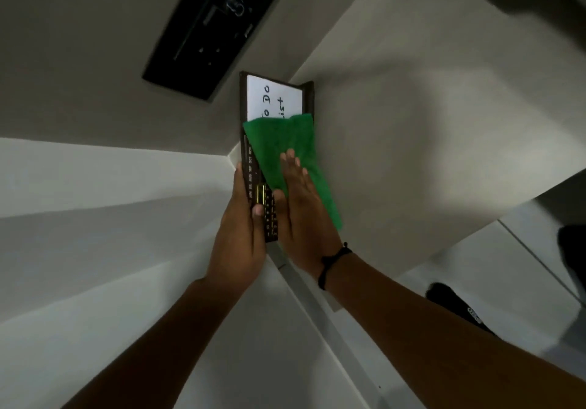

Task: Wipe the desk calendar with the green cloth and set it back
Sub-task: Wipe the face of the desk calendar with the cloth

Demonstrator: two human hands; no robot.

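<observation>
The desk calendar (275,97) is a dark-framed board with a white "To Do List" panel at its far end and rows of month labels along its near part. My left hand (241,237) grips its near left edge and holds it up in the air. A green cloth (288,145) lies across the middle of the calendar's face. My right hand (301,215) presses flat on the cloth, fingers extended and together. The cloth covers the calendar's centre, and its lower corner hangs past the right edge.
A black monitor (215,27) sits beyond the calendar at the upper left. A light desk surface (444,123) spreads to the right, with white panels (95,250) to the left and below. Dark objects (456,307) lie at the lower right.
</observation>
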